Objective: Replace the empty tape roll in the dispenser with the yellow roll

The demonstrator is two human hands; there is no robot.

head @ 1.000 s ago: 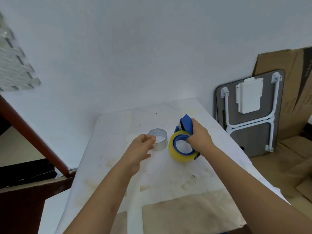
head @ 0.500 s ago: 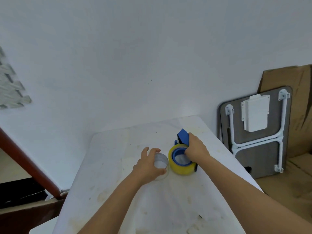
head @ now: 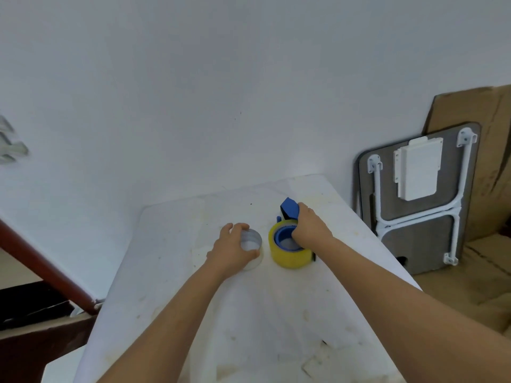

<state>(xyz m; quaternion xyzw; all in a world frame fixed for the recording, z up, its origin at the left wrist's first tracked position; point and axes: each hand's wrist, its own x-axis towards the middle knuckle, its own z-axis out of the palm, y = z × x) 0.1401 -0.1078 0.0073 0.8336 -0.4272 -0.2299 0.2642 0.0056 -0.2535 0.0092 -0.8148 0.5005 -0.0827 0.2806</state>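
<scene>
The yellow tape roll (head: 290, 257) lies flat on the white table (head: 171, 272), seated around the blue hub of the blue tape dispenser (head: 289, 210). My right hand (head: 311, 228) grips the dispenser, and its blue handle sticks out behind the fingers. Just left of the yellow roll stands the empty tape roll (head: 252, 242), a bare whitish core. My left hand (head: 229, 251) wraps around that core, thumb at its front and fingers at its back.
A folded grey table (head: 414, 205) with white legs leans on the wall to the right, with cardboard (head: 484, 125) behind it. A red-brown rail (head: 47, 269) runs along the left. The table top is stained, with scraps near the front.
My left hand moved from beside the empty core onto it and closed around it. My right hand stayed on the dispenser, pressed down flat with the yellow roll. The camera tilted up.
</scene>
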